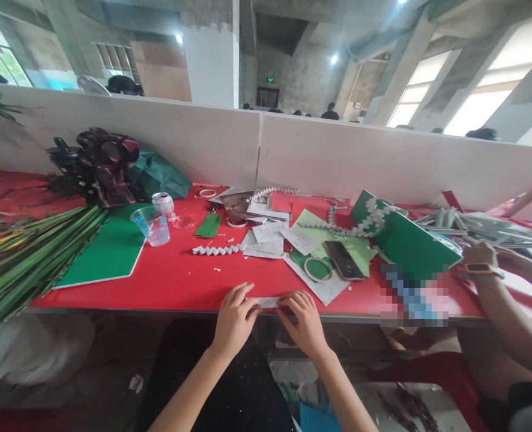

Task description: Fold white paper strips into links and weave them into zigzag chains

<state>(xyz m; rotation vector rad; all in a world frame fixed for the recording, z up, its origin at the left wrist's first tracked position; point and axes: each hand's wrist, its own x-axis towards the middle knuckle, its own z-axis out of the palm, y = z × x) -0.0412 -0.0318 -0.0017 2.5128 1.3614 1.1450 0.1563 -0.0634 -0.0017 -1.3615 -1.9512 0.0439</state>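
Near the front edge of the red table [167, 288], a narrow folded paper strip [269, 302] with print on it lies between my hands. My left hand [238, 309] pinches its left end with thumb and fingers. At the right end, my right hand [301, 312] closes on the strip in the same way. Beyond my hands lie a short zigzag chain of folded paper [218, 249], printed sheets [263, 240], a dark phone [343, 260] and a roll of tape [318, 269].
Long green leaves [32, 258] and a green board [104, 249] are at the left, near a plastic cup [152, 227] and a can [163, 205]. An upright green board [410, 243] stands at the right, beside another person's hands [482, 258]. A white partition [338, 156] runs behind.
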